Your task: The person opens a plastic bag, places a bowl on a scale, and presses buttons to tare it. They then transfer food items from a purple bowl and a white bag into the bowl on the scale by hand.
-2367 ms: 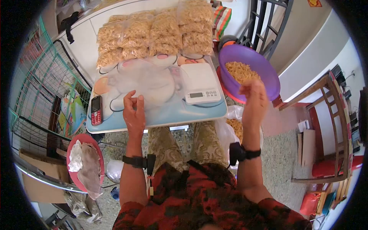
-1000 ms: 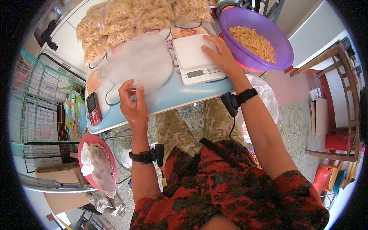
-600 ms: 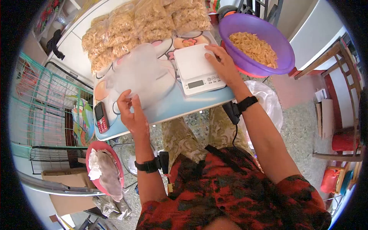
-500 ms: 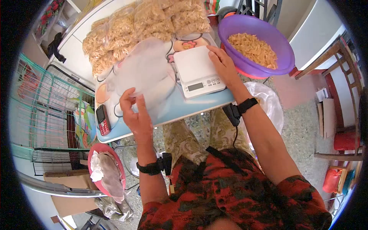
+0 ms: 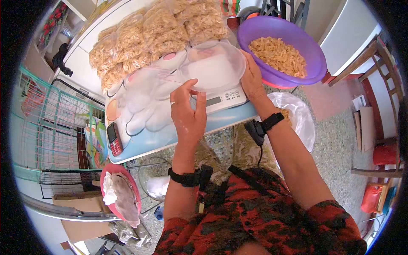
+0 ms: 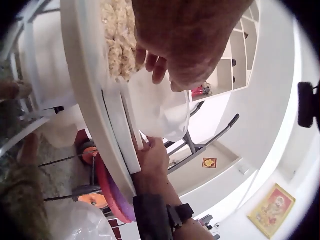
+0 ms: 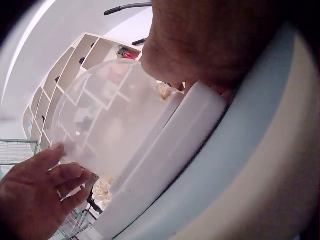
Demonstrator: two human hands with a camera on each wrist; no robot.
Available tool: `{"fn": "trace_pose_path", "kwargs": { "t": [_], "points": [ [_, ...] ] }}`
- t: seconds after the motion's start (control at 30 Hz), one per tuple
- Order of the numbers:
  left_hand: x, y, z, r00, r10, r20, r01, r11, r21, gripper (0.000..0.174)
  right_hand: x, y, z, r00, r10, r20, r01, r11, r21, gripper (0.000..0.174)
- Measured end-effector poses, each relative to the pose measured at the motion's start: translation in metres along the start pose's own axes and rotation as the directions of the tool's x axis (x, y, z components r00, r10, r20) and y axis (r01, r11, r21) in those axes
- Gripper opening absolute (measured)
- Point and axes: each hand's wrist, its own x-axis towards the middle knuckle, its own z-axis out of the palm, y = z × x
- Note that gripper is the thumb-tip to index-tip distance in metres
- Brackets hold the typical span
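Observation:
My left hand (image 5: 187,106) pinches the rim of a translucent round plastic bowl (image 5: 214,68) between thumb and fingers. The bowl is over the plate of a white kitchen scale (image 5: 231,100), which shows through it. In the right wrist view the bowl (image 7: 100,115) stands tilted above the scale (image 7: 165,150), with the left hand (image 7: 40,195) at its lower rim. My right hand (image 5: 253,80) lies along the scale's right side, its fingertips at the edge and partly hidden. In the left wrist view the right hand (image 6: 152,160) touches the scale's end.
Filled bags (image 5: 163,36) of dried yellowish strips are stacked at the table's back. A purple basin (image 5: 312,70) with more loose strips stands right of the table. A mobile phone (image 5: 114,139) lies at the table's left edge, a pink basin (image 5: 137,187) below it.
My right hand has come from over the purple basin to the scale, then shifted to its right side. The left hand has carried the bowl rightward over the scale.

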Motion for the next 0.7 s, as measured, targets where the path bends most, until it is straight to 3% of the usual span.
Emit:
{"fn": "trace_pose_path", "kwargs": {
  "t": [0.1, 0.3, 0.4, 0.43, 0.53, 0.63, 0.7],
  "points": [
    [0.002, -0.002, 0.004, 1.000, -0.017, 0.000, 0.017, 1.000, 0.026, 0.034, 0.000, 0.002, 0.001, 1.000, -0.016, -0.015, 0.015, 0.999, -0.050, 0.033],
    [0.004, -0.007, -0.002, 0.969, -0.230, -0.091, 0.212, 0.961, -0.177, 0.038, -0.001, -0.006, 0.001, 1.000, -0.028, 0.000, 0.028, 0.998, -0.049, 0.031],
    [-0.006, -0.041, -0.023, 0.961, -0.233, -0.152, 0.236, 0.972, 0.005, 0.039, -0.002, -0.001, 0.001, 1.000, -0.011, 0.009, 0.012, 0.998, -0.068, 0.031],
    [-0.010, -0.042, -0.030, 0.960, -0.258, -0.105, 0.267, 0.961, 0.077, 0.037, -0.001, 0.001, 0.001, 1.000, -0.004, 0.014, 0.005, 0.997, -0.077, 0.031],
    [-0.021, -0.061, -0.035, 0.999, 0.019, 0.041, -0.032, 0.944, 0.328, 0.038, -0.001, 0.004, -0.001, 1.000, -0.010, 0.021, 0.012, 0.993, -0.118, 0.030],
    [-0.036, -0.065, -0.033, 0.985, -0.001, 0.175, -0.073, 0.908, 0.414, 0.041, -0.002, 0.003, 0.001, 1.000, -0.010, 0.001, 0.010, 0.997, -0.071, 0.030],
    [-0.036, -0.068, -0.032, 0.991, 0.034, 0.129, -0.086, 0.902, 0.422, 0.038, -0.002, 0.002, 0.001, 1.000, -0.027, -0.003, 0.026, 0.994, -0.107, 0.030]
  ]
}}
